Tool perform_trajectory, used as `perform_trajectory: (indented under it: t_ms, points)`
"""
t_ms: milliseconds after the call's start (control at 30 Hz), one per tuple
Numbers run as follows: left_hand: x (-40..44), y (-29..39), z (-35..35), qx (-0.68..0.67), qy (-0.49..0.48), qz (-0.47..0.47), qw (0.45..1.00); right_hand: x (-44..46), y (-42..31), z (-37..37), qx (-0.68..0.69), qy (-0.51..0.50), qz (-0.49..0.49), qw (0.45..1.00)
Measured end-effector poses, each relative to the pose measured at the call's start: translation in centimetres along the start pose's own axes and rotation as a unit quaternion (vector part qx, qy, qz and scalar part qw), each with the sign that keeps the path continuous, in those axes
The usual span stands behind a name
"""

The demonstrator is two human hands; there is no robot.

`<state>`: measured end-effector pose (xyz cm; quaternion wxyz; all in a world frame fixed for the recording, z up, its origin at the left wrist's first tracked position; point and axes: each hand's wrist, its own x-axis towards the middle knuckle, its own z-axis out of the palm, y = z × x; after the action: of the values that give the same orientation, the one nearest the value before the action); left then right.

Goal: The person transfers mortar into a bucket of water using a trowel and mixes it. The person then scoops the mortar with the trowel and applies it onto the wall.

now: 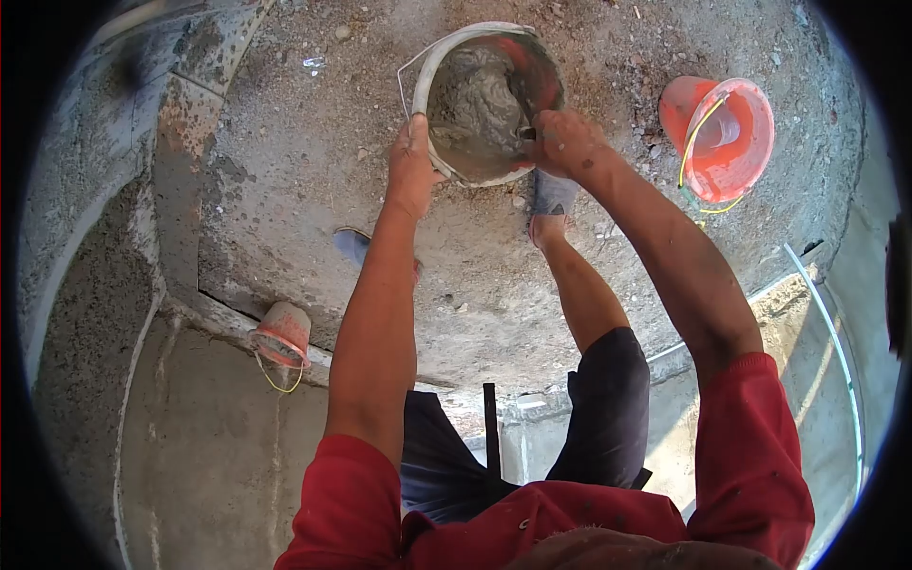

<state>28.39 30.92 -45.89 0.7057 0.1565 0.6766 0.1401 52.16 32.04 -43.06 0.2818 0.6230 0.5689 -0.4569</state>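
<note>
Bucket (425, 76) of wet mortar (480, 95) between hands, left fingers (418, 128) pinching rim, right fingers (543, 133) curled at opposite side, grip unclear.

mortar (478, 93) : in main bucket (425, 87) | pail (691, 112) : right of it | second pail (287, 326) : left, nearer the person (579, 508)

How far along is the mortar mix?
Done: wet mortar is in the bucket. In hand: left hand grips it; right hand is at the opposite side, grip unclear. Remaining: probably more mixing; the mortar is lumpy beside thinner slurry.
</note>
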Motion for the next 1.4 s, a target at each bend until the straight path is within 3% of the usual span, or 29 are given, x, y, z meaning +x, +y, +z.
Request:
perform_trajectory:
  t_ms: [33,100,200,267,367,500,600,800,900,1000,1100,1233,1400]
  points:
    - [-0.1,0.0,0.0,0.0,0.008,-0.001,1.0,1.0,0.5,1.0,0.089,-0.059,-0.002,0.994]
    - [-0.2,0.0,0.1,0.02,0.008,-0.004,1.0,0.0,-0.5,3.3,0.194,0.0,-0.041,0.98]
    - [0.2,0.0,-0.1,0.034,0.001,-0.002,0.999,-2.6,-0.6,1.1,0.315,-0.097,-0.032,0.944]
    - [0.1,0.1,-0.4,0.038,-0.007,0.0,0.999,-4.3,0.4,0.8,0.324,-0.048,-0.013,0.945]
    - [-0.2,0.5,-0.2,0.052,-0.017,0.006,0.998,-5.2,-0.6,-1.1,0.128,0.113,0.024,0.985]
    - [-0.5,0.6,0.1,0.04,-0.008,0.007,0.999,-1.2,-2.9,3.4,0.066,0.093,0.014,0.993]
    - [-0.5,0.7,-0.1,0.026,-0.011,0.011,1.0,-3.3,-2.8,3.3,0.086,0.103,-0.043,0.99]
    - [-0.5,0.1,-0.5,0.033,-0.014,0.005,0.999,-3.0,-0.6,2.1,0.109,0.143,0.035,0.983]
    - [0.0,-0.2,0.0,0.031,-0.01,0.013,0.999,-2.9,-2.8,3.5,0.046,0.07,0.022,0.996]
    - [-0.2,-0.3,-0.4,0.042,0.006,0.006,0.999,-4.5,-2.5,2.0,0.105,0.078,-0.032,0.991]
    - [-0.4,0.1,-0.1,0.017,0.003,0.005,1.0,-4.7,-2.8,0.2,0.162,0.121,0.054,0.978]
    - [-0.4,0.6,-0.1,0.028,-0.023,-0.001,0.999,-4.9,-4.0,3.3,0.066,0.1,-0.033,0.992]
    - [0.0,-0.1,-0.4,0.05,-0.012,-0.002,0.999,-6.5,0.4,-2.3,0.029,0.183,0.002,0.983]
